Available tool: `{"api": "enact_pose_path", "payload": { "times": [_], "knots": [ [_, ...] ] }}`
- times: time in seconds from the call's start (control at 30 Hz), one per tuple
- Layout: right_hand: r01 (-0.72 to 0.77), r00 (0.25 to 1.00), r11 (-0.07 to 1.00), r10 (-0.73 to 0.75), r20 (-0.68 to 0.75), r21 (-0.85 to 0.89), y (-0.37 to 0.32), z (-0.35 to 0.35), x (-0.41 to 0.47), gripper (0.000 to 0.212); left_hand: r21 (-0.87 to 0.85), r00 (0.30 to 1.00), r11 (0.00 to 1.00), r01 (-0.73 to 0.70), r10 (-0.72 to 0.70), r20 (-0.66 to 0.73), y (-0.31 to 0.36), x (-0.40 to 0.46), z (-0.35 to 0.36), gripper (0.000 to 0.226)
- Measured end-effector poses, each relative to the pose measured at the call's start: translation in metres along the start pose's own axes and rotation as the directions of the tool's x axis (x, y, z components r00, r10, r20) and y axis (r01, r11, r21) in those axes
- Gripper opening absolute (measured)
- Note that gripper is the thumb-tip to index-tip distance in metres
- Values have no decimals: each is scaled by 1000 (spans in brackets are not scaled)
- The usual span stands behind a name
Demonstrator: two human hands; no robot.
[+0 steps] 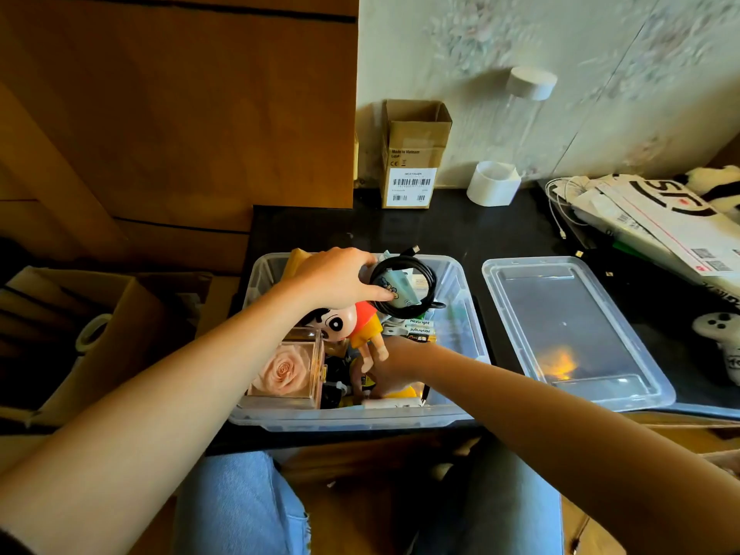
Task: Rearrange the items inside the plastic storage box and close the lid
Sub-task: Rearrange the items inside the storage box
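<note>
Left hand [336, 280] gripped the coiled cable [404, 284] at twelve o'clock; right hand [390, 370] dug inside the box [460, 314], grip unclear to me; still rearranging, lid [576, 334] waited at three o'clock.

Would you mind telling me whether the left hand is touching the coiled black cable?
Touching. In the head view the left hand pinches the coiled black cable, along with a small pale packet, above the plastic storage box.
</note>
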State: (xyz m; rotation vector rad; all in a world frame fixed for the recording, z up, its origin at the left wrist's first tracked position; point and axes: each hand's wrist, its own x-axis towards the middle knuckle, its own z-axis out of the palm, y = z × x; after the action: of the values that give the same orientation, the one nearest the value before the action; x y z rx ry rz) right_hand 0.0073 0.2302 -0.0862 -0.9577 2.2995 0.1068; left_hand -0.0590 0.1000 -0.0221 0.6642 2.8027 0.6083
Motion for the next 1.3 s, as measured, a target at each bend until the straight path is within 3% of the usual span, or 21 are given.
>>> {"api": "enact_pose_path", "payload": {
  "times": [0.3,0.6,0.73,0.83,1.0,1.1,1.2,1.3],
  "knots": [
    [9,991,1000,-7,132,-11,-5,-16,5,30,68,1000,998,-6,6,-4,0,-1,0,45],
    [55,996,983,-42,74,-175,-9,-5,12,32,69,1000,998,11,-10,-14,2,-3,1,47],
    [53,998,990,-58,-36,-130,-2,-4,4,37,9,1000,1000,17,-17,-4,0,-4,-1,41],
    [-14,993,994,0,-120,-110,3,-4,-6,28,-47,999,998,42,-43,-12,-3,-3,-3,37],
    [-224,953,974,214,-215,-23,20,-18,-28,41,-65,999,997,33,-32,8,-3,-1,-4,37],
    [-351,924,932,327,-200,-95,34,-26,-43,46,-92,999,995,33,-30,31,-2,0,-4,35],
    [-521,848,843,493,-193,-133,34,-21,-46,27,-100,999,995,26,-24,24,-2,-1,-4,32],
    [-611,785,787,589,-191,-85,31,-14,-39,26,-96,999,995,29,-26,30,-1,-2,-4,35]
  ]
}}
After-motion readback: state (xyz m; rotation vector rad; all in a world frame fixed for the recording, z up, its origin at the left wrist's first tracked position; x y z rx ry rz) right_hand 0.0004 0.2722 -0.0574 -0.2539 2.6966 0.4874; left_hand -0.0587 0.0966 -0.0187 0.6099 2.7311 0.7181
